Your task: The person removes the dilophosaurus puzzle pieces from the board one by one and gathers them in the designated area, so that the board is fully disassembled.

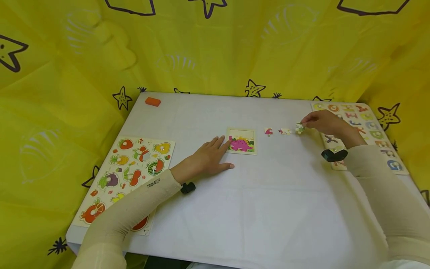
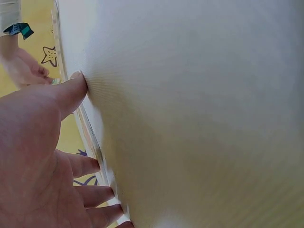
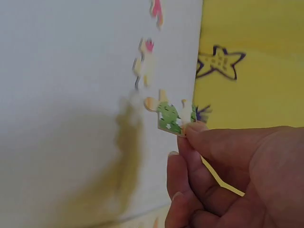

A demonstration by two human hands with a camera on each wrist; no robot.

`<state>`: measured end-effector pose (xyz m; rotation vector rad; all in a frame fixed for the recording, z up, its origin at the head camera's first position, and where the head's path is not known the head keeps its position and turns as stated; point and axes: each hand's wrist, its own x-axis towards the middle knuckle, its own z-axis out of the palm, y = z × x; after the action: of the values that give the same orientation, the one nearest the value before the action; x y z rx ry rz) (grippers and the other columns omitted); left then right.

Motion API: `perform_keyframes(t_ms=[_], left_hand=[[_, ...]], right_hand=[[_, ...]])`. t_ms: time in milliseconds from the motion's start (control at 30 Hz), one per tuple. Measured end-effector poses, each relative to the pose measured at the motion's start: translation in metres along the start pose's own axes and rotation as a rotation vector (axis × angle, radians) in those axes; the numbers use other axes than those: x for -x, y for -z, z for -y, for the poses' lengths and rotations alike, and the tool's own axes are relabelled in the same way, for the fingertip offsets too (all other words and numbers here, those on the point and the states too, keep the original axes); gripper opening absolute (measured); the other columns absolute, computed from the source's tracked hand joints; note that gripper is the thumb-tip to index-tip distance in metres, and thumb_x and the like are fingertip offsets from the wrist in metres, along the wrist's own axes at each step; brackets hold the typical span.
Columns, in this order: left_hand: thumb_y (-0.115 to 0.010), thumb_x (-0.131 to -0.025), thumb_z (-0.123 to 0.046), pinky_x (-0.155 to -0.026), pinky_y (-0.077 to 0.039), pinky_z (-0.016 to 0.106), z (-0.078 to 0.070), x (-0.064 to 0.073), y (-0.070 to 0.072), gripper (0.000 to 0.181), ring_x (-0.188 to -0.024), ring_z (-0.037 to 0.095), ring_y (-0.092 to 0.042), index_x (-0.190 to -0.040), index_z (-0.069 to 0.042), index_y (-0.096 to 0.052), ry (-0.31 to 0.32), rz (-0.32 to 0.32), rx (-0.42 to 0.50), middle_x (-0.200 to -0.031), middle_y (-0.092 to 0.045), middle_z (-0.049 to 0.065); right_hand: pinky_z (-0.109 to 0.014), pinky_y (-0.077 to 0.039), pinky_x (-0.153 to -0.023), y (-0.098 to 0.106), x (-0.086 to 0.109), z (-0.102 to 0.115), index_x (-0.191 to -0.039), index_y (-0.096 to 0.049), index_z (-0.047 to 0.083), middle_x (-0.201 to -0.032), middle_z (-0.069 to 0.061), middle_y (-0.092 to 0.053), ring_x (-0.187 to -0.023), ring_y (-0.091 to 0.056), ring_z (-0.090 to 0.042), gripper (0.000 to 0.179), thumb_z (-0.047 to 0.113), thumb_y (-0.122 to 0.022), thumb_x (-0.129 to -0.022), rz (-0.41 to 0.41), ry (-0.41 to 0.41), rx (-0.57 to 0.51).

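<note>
My right hand (image 1: 322, 122) pinches a green-and-white jigsaw piece (image 3: 170, 116) between thumb and forefinger, raised over the table with its shadow below. To its left lie two loose jigsaw pieces: a pale one with a bit of pink (image 1: 284, 132) and a pink one (image 1: 268, 131). Farther left is a small square puzzle board (image 1: 242, 152) showing a pink dinosaur, its upper part bare. My left hand (image 1: 209, 157) rests flat with fingers spread, fingertips at the board's left edge. In the left wrist view its thumb and fingertips (image 2: 107, 192) meet the white surface.
A fruit puzzle board (image 1: 114, 164) lies at the left, partly under the left sleeve. An alphabet puzzle board (image 1: 371, 140) lies at the right beneath the right forearm. An orange block (image 1: 153, 101) sits at the back left corner. Yellow patterned cloth (image 1: 215, 48) hangs around the table.
</note>
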<state>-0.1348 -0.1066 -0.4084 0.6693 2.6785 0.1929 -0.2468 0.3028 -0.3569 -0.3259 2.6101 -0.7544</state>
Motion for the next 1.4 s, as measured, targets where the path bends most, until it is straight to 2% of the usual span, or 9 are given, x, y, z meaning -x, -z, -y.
perform_keyframes(t_ms=[100, 300, 533, 800, 1067, 1233, 1400], left_hand=[[-0.052, -0.102, -0.068, -0.131, -0.021, 0.052, 0.000, 0.000, 0.000, 0.096, -0.164, 0.036, -0.010, -0.171, -0.015, -0.012, 0.000, 0.000, -0.003, -0.178, -0.010, 0.015], [-0.052, -0.102, -0.068, -0.131, -0.021, 0.053, 0.000, 0.000, 0.001, 0.095, -0.164, 0.036, -0.010, -0.171, -0.015, -0.013, -0.003, 0.002, -0.001, -0.178, -0.010, 0.015], [-0.052, -0.102, -0.068, -0.131, -0.021, 0.052, -0.001, 0.000, 0.002, 0.095, -0.164, 0.035, -0.010, -0.171, -0.016, -0.012, 0.001, 0.006, -0.003, -0.178, -0.010, 0.015], [-0.052, -0.102, -0.068, -0.131, -0.020, 0.052, -0.001, 0.000, 0.001, 0.095, -0.164, 0.035, -0.010, -0.171, -0.016, -0.013, 0.009, 0.010, 0.000, -0.178, -0.010, 0.014], [-0.052, -0.102, -0.068, -0.131, -0.020, 0.051, -0.001, 0.000, 0.000, 0.095, -0.164, 0.035, -0.009, -0.171, -0.017, -0.012, 0.013, 0.008, 0.001, -0.178, -0.009, 0.014], [-0.052, -0.102, -0.068, -0.131, -0.019, 0.052, 0.000, 0.000, 0.001, 0.095, -0.164, 0.035, -0.009, -0.171, -0.017, -0.012, 0.009, 0.008, 0.008, -0.178, -0.009, 0.014], [-0.051, -0.103, -0.068, -0.131, -0.020, 0.052, 0.000, 0.000, 0.000, 0.094, -0.164, 0.035, -0.010, -0.171, -0.015, -0.014, -0.002, 0.000, 0.000, -0.177, -0.010, 0.015]], right_hand=[[-0.057, -0.046, -0.095, 0.003, 0.001, -0.010, -0.133, -0.061, -0.010, -0.135, -0.035, -0.060, -0.116, -0.055, -0.044, 0.039, 0.022, -0.054, -0.111, 0.027, -0.024, 0.026], [-0.048, -0.047, -0.087, -0.002, -0.003, -0.021, -0.128, -0.063, -0.010, -0.130, -0.035, -0.062, -0.110, -0.055, -0.042, 0.036, 0.021, -0.057, -0.110, 0.013, -0.015, 0.044], [-0.058, -0.044, -0.095, -0.011, -0.014, -0.023, -0.125, -0.063, -0.011, -0.125, -0.034, -0.062, -0.109, -0.053, -0.043, 0.031, 0.014, -0.056, -0.109, -0.023, -0.028, 0.079], [-0.063, -0.043, -0.099, -0.018, -0.014, -0.021, -0.121, -0.063, -0.014, -0.119, -0.036, -0.064, -0.108, -0.057, -0.047, 0.027, 0.009, -0.056, -0.108, -0.057, 0.016, 0.108], [-0.048, -0.047, -0.087, -0.026, -0.013, -0.020, -0.113, -0.066, -0.012, -0.107, -0.031, -0.069, -0.097, -0.061, -0.041, 0.020, 0.006, -0.061, -0.104, -0.140, 0.069, 0.113], [-0.051, -0.046, -0.088, -0.028, -0.015, -0.012, -0.118, -0.064, -0.011, -0.110, -0.031, -0.065, -0.098, -0.058, -0.040, 0.023, 0.008, -0.058, -0.106, -0.154, 0.060, 0.098], [-0.058, -0.044, -0.096, -0.036, -0.020, 0.013, -0.126, -0.060, -0.010, -0.120, -0.033, -0.059, -0.108, -0.052, -0.044, 0.027, 0.007, -0.052, -0.107, -0.164, 0.055, 0.054]])
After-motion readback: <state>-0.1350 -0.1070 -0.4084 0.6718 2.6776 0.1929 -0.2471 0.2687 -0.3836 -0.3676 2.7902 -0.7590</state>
